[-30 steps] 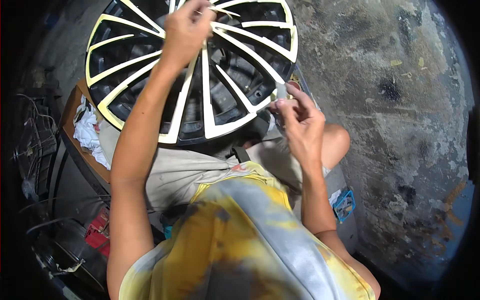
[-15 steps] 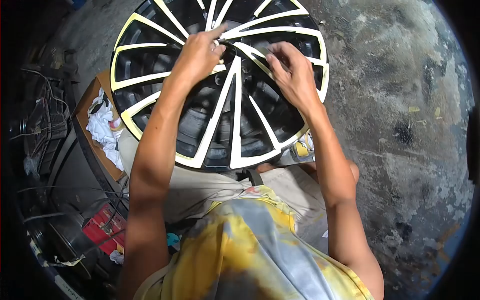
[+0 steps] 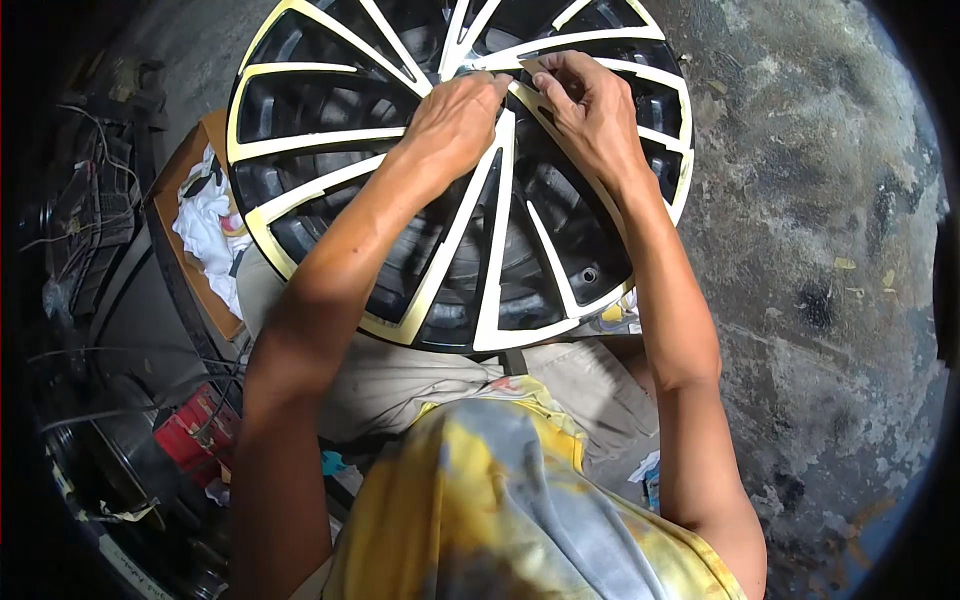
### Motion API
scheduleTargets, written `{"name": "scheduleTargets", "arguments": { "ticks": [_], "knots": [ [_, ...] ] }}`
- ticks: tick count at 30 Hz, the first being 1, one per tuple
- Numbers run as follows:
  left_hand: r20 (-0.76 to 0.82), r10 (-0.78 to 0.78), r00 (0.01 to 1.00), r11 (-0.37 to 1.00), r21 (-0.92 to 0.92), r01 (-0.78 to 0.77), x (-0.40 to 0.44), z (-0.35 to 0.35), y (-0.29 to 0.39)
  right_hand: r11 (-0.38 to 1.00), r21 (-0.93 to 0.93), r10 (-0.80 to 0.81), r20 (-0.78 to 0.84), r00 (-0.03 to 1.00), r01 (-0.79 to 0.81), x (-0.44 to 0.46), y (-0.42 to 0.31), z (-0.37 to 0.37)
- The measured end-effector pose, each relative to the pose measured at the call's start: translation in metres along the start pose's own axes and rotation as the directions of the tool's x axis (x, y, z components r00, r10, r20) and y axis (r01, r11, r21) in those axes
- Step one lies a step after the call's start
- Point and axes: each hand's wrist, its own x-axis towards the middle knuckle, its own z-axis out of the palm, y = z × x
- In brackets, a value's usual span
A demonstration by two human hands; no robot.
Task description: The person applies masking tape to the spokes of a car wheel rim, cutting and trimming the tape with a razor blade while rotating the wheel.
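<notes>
A black alloy wheel lies face up in front of me, its spokes edged with strips of pale yellow masking tape. My left hand is closed near the hub, fingertips pressed together at the inner end of a spoke. Whatever those fingers hold, if anything, is hidden. Just to the right, my right hand makes a pinch above a taped spoke. A small thin brownish piece shows at its fingertips, too small to name. The two hands are close but apart.
At the left stands a cardboard box holding crumpled white paper. Below it are a red object and dark cables. A tape roll shows partly under the wheel's right edge. Worn concrete floor extends to the right.
The wheel has shifted rightward in view. My left hand has gone right across the hub, and its pointing finger is now curled in. My right hand has moved up closer to the left.
</notes>
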Motion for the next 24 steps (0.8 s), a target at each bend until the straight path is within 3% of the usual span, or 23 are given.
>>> {"name": "scheduleTargets", "arguments": {
  "ticks": [2,3,5,8,10,15,18,24],
  "knots": [
    [0.046,-0.023,0.999,1.000,0.023,0.022,-0.007,0.001,0.011,0.999,0.024,-0.031,0.007,0.999,0.031,0.001,0.008,0.004],
    [-0.021,0.041,0.999,0.998,0.043,-0.040,-0.011,0.005,0.013,1.000,0.028,-0.006,0.032,0.999,0.006,0.000,0.008,0.004],
    [-0.009,0.068,0.998,0.991,0.113,-0.067,-0.011,0.010,0.014,0.999,0.039,0.030,0.085,0.996,-0.034,0.001,0.006,0.004],
    [0.026,0.093,0.995,0.978,0.186,-0.096,-0.011,0.006,0.021,0.992,0.129,-0.022,0.027,0.999,0.018,-0.002,0.013,0.011],
    [0.032,0.119,0.992,0.973,0.195,-0.123,-0.011,0.006,0.023,0.996,0.074,0.045,0.050,0.998,-0.049,-0.002,0.011,0.008],
    [0.004,0.016,1.000,0.997,0.070,-0.016,-0.009,-0.001,0.021,0.984,0.148,0.109,-0.048,0.993,-0.100,-0.003,0.012,0.010],
    [-0.068,0.085,0.994,0.991,0.112,-0.077,-0.010,0.012,0.023,0.979,0.192,0.092,-0.079,0.993,-0.075,-0.002,0.014,0.012],
    [-0.021,0.042,0.999,0.974,0.222,-0.036,-0.010,0.010,0.021,0.979,0.191,0.089,-0.053,0.995,-0.077,-0.004,0.013,0.008]
  ]
}}
